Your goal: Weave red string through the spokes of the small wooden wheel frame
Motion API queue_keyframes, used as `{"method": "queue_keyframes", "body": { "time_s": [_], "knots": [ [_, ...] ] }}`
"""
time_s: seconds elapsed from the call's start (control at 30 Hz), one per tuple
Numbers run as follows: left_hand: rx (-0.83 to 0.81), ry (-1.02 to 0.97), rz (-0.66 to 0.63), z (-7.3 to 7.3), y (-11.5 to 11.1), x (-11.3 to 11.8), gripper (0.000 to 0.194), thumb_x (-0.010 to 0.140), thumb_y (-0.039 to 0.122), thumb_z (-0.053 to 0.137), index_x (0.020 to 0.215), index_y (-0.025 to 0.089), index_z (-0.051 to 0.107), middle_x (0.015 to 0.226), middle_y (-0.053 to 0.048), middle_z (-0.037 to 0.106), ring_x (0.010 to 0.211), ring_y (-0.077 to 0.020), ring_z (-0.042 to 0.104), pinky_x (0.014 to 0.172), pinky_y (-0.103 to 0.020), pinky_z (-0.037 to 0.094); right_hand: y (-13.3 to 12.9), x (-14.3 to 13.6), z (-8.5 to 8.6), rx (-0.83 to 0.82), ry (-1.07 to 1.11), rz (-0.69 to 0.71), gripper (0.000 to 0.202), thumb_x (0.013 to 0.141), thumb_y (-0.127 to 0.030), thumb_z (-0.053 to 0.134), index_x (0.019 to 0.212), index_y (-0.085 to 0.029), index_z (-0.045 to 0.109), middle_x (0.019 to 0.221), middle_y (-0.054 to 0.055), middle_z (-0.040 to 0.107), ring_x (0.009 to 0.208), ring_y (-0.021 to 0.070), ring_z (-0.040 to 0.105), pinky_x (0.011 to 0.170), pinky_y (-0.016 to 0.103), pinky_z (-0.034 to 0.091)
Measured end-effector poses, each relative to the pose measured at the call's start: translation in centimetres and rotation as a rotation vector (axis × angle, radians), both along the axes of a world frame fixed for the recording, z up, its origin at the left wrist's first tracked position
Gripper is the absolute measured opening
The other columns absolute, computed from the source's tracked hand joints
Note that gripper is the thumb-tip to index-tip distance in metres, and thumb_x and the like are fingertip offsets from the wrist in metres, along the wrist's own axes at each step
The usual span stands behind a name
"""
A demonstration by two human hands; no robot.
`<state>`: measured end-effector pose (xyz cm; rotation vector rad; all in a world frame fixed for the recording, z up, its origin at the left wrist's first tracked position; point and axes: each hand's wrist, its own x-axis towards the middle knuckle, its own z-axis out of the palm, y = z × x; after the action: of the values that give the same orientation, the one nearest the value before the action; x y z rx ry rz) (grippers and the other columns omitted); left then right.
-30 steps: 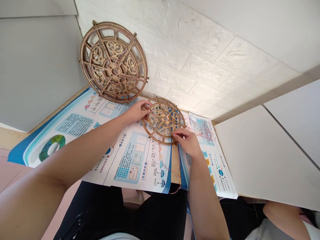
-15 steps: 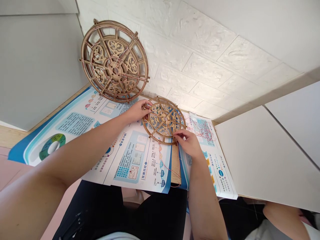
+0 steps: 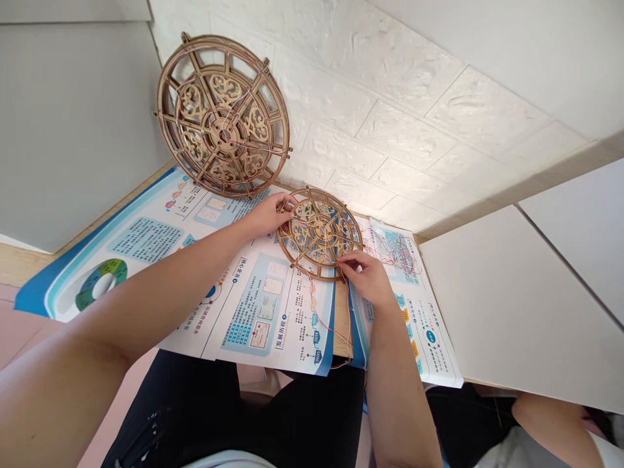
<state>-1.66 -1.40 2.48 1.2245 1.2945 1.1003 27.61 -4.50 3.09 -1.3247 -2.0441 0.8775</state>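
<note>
A smaller round, brown openwork frame (image 3: 322,228) with spokes and scroll ornaments tilts up near the white wall. My left hand (image 3: 270,216) grips its left rim between thumb and fingers. At its lower right edge, my right hand (image 3: 366,278) has thumb and forefinger pinched on a thin wire beside the rim. Red and white wires (image 3: 312,311) run along the frame's spokes and hang down in a loop to the table's front edge. The wire's tip between my right fingers is too small to make out.
Larger matching round frames (image 3: 225,134) lean against the wall (image 3: 414,136) at the left. Printed posters (image 3: 146,237) cover the wooden table. A tangle of red wire (image 3: 402,255) lies to the right, beside a white panel (image 3: 526,305). Another person's arm (image 3: 556,416) shows at lower right.
My right fingers have shifted very slightly at the frame's lower right edge. My left hand and the frame stay in place.
</note>
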Motion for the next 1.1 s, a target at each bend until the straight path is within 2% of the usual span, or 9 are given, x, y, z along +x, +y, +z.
{"method": "queue_keyframes", "body": {
  "time_s": [0.37,0.7,0.9,1.1],
  "knots": [
    [0.003,0.004,-0.002,0.24,-0.06,0.08,0.023,0.087,0.006,0.061,0.107,0.017,0.060,0.097,-0.002,0.062,0.058,-0.0069,0.058,0.057,-0.021,0.052,-0.11,-0.30,-0.07,-0.014,0.004,-0.011,0.016,0.079,-0.034,0.067,0.089,-0.022,0.071,0.080,0.004,0.064,0.066,0.0168,0.052,0.061,0.031,0.045],
    [-0.004,-0.008,-0.005,0.17,0.02,0.08,0.023,0.088,0.004,0.059,0.106,0.017,0.059,0.098,-0.003,0.061,0.062,-0.0087,0.060,0.060,-0.023,0.054,-0.26,-0.13,0.29,-0.021,-0.004,0.029,0.019,0.078,-0.030,0.062,0.093,-0.022,0.071,0.079,0.003,0.064,0.069,0.0173,0.055,0.067,0.033,0.047],
    [-0.006,0.010,0.000,0.39,-0.12,0.13,0.022,0.089,0.004,0.057,0.106,0.018,0.058,0.097,-0.003,0.061,0.061,-0.0087,0.059,0.060,-0.023,0.054,-0.24,0.13,0.38,-0.038,-0.009,0.027,0.024,0.076,-0.025,0.058,0.095,-0.021,0.072,0.087,0.004,0.067,0.072,0.0170,0.056,0.070,0.033,0.048],
    [-0.028,0.007,0.005,0.66,-0.20,0.25,0.021,0.090,0.003,0.055,0.105,0.017,0.058,0.098,-0.003,0.060,0.061,-0.0094,0.061,0.059,-0.023,0.054,-0.22,0.04,0.39,-0.016,-0.014,0.027,0.020,0.079,-0.029,0.060,0.093,-0.021,0.073,0.081,0.004,0.065,0.071,0.0174,0.055,0.069,0.033,0.047]
  ]
}}
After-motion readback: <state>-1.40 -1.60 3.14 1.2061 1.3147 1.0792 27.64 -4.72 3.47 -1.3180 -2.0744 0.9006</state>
